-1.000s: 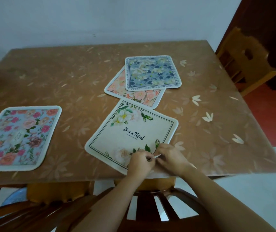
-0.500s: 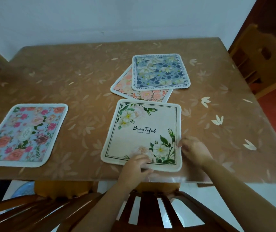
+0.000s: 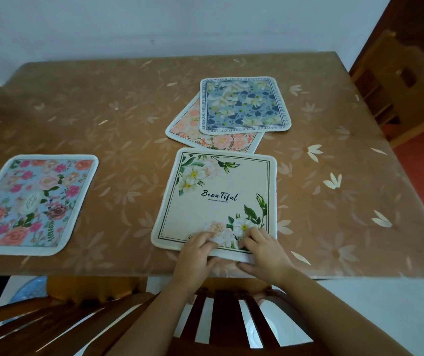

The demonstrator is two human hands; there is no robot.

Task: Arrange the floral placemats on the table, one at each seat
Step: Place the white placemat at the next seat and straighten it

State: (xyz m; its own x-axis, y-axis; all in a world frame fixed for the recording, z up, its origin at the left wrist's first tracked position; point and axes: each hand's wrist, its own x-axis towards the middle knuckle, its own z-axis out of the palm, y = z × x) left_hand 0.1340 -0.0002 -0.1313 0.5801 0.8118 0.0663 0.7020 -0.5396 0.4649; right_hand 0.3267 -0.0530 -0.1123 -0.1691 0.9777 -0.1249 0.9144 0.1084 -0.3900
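A cream placemat (image 3: 218, 191) printed "Beautiful" lies square to the table's near edge, in front of the dark chair. My left hand (image 3: 196, 255) and my right hand (image 3: 263, 253) both hold its near edge, fingers on top and thumbs at the rim. A pink-and-blue floral placemat (image 3: 30, 201) lies flat at the near left. Further back, a blue floral placemat (image 3: 244, 105) sits on top of a peach floral placemat (image 3: 221, 142) and hides most of it.
The brown table (image 3: 334, 191) has a glossy flower-pattern cover. A dark wooden chair back (image 3: 221, 319) stands right below my arms. A light wooden chair (image 3: 401, 80) stands at the right side, and a wall runs behind the table.
The cream placemat has turned from a skewed angle to square with the table edge. My right hand has come back from the mat's right side to its near edge, beside my left hand.
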